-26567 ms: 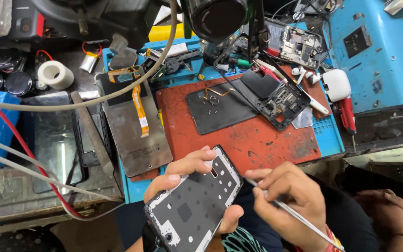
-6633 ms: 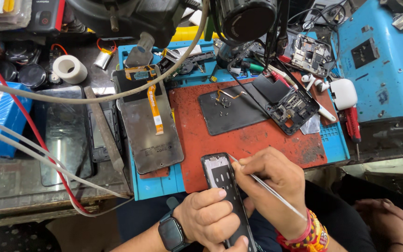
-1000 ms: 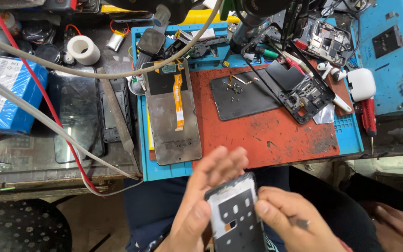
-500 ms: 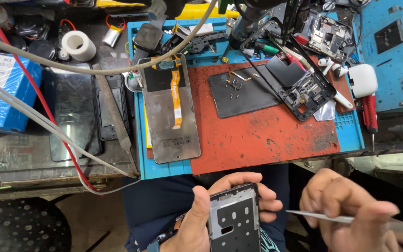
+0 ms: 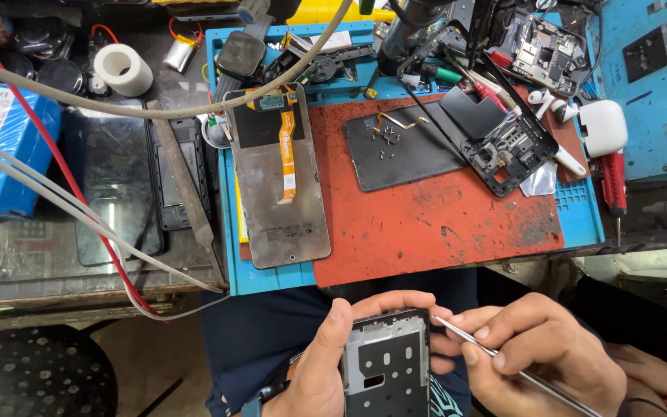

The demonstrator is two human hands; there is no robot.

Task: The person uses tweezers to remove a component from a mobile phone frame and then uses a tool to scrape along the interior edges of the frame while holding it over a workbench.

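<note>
Two hands work low in front of the bench; the left hand (image 5: 326,371) grips a grey metal phone frame with holes (image 5: 385,363); the right hand (image 5: 538,355) pinches thin silver tweezers (image 5: 496,357), tip touching the frame's top corner; beyond lies a scorched red mat (image 5: 426,224); a silver screen back with an orange ribbon (image 5: 279,181) rests left of it.

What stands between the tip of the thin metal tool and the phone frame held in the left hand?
Nothing visible. The right hand holds the metal tool, and its tip reaches the upper right edge of the phone frame, which the left hand grips from the side.
</note>
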